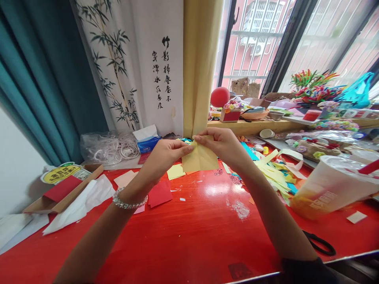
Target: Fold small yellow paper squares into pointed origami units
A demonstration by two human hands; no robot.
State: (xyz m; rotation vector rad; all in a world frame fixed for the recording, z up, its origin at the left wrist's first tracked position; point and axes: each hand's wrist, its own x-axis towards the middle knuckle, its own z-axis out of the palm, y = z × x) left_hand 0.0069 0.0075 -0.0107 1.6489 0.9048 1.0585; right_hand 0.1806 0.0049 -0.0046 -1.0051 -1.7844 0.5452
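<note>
Both hands hold one yellow paper (204, 158) up above the red table (189, 228). My left hand (169, 154) pinches its upper left edge between thumb and fingers. Close beside it, my right hand (219, 142) pinches the top edge, with the fingertips of the two hands nearly meeting. A crease runs down the paper, which hangs below the fingers. Behind it lies a yellow paper stack (175, 172). Red paper squares (160, 193) rest on the table near my left wrist, which wears a beaded bracelet.
At the right stand a plastic drink cup (322, 189) and a pile of paper strips (274, 173); black scissor handles (321, 243) lie near the edge. On the left are a cardboard tray (63, 193), white tissue (84, 201) and a tissue pack (147, 142).
</note>
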